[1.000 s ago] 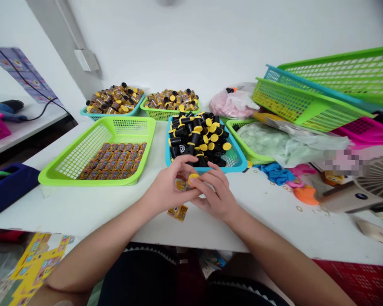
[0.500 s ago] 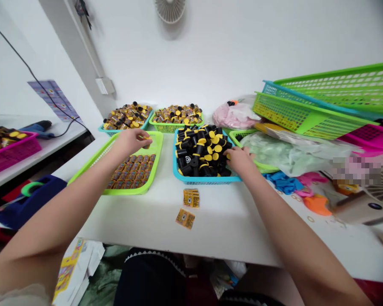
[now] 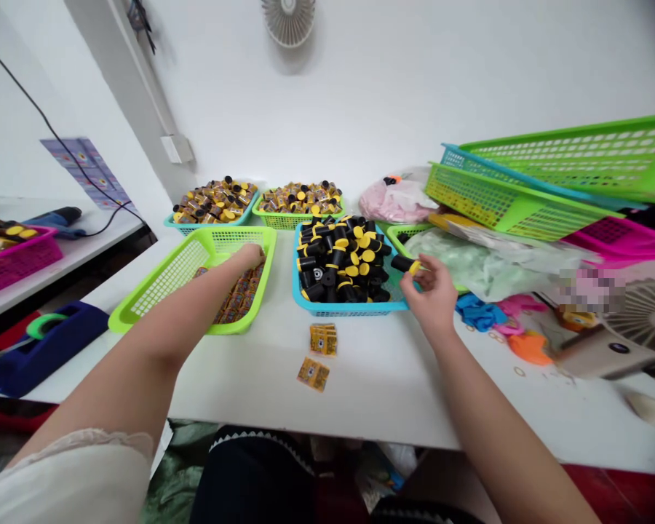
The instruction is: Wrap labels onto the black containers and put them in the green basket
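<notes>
Two hands busy at the table (image 3: pixel 371 397): the right hand (image 3: pixel 431 295) has a narrow grip on a black yellow-capped canister (image 3: pixel 407 264), just right of the blue basket (image 3: pixel 349 311) heaped with more. The left hand (image 3: pixel 249 255) dips into the lime-green basket (image 3: pixel 158 291) at its far side, grip hidden, can't tell. Two printed packets (image 3: pixel 323 340) lie between them.

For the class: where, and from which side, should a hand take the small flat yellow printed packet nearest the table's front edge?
Pinch the small flat yellow printed packet at its near edge, coming from above on the person's side. It lies flat and thin on the white table, so lifting an edge likely works better than grasping across it.
</notes>
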Motion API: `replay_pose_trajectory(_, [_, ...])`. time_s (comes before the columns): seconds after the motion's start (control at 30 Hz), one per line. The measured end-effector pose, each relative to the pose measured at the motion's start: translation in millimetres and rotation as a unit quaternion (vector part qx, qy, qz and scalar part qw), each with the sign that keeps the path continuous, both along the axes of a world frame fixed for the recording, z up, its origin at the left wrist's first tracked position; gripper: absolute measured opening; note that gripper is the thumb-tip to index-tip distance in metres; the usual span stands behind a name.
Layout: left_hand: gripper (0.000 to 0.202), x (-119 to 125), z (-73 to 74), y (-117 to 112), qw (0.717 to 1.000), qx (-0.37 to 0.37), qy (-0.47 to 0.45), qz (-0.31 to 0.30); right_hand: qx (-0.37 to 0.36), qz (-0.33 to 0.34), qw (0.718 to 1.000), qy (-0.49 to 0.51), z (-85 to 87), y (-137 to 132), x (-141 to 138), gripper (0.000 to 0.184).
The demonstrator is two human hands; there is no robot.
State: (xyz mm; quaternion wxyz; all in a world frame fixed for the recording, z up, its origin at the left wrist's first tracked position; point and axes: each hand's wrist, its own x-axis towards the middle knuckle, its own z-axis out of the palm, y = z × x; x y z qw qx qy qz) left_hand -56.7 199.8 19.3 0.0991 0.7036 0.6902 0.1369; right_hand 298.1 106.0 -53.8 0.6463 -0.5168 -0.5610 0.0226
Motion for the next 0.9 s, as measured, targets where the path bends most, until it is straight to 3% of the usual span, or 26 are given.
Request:
replay_pose_trajectory(0.1, [0.034, 5.2, 18.9, -11.4, 0.999, 0.014, 0.026, 0.014, -0.015, 0.008, 1.0, 0.008, -0.6, -1.1, 0.3, 0.042])
replay_pose_trajectory(0.17, [0.035, 8.5, 30.8, -31.9, 0.998, 0.049, 0.041, 0.019, -0.016, 0.007, 1.0, 0.011, 3.6, -3.3, -0.8, 0.037])
replay_pose_trajectory(0.23, [0.039, 14.7, 31.9, -69.2, 0.991, 0.123, 0.055, -0.026, -0.015, 0.001, 1.0, 0.02, 8.6, -6.0, -2.1, 0.032])
replay_pose_trajectory(0.27, [0.039, 19.4, 26.3, -93.8, 0.977, 0.187, 0.063, -0.086, -0.014, 0.0, 1.0, 0.026, 10.9, -7.1, -2.6, 0.031])
replay_pose_trajectory(0.37, [0.04, 38.0, -15.8, -179.1, 0.909, 0.225, 0.108, -0.332, -0.011, -0.001, 1.0, 0.028, 14.5, -9.3, -4.1, 0.03])
replay_pose_trajectory(0.43, [0.049, 49.0, -55.2, -229.9, 0.893, 0.215, 0.155, -0.363, -0.011, -0.001, 1.0, 0.01, 14.1, -10.4, -5.7, 0.029])
replay_pose_trajectory(0.5, [0.058, 54.3, -89.2, -266.4, 0.886, 0.2, 0.192, -0.371, -0.011, 0.003, 1.0, -0.017, 11.8, -11.1, -7.4, 0.03])
replay_pose_trajectory(0.57, [0.05, 52.5, -107.6, -289.1, 0.879, 0.208, 0.216, -0.37, -0.01, 0.016, 0.999, -0.046, 9.2, -11.7, -8.8, 0.033])
replay_pose_trajectory(0.6, [0.042, 49.2, -109.7, -296.6, 0.873, 0.215, 0.221, -0.377, -0.008, 0.025, 0.998, -0.056, 8.3, -12.0, -9.2, 0.035])
replay_pose_trajectory(0.67, [0.038, 40.0, -101.1, -305.5, 0.863, 0.222, 0.201, -0.407, 0.005, 0.041, 0.997, -0.068, 8.4, -13.2, -9.7, 0.039])
replay_pose_trajectory(0.77, [0.043, 29.4, -67.1, -302.4, 0.864, 0.226, 0.092, -0.441, 0.043, 0.061, 0.993, -0.093, 13.5, -17.5, -12.2, 0.041])
replay_pose_trajectory(0.9, [0.029, 46.2, -15.9, -257.9, 0.891, 0.204, -0.123, -0.387, 0.054, 0.13, 0.987, -0.072, 21.3, -25.0, -21.9, 0.033])
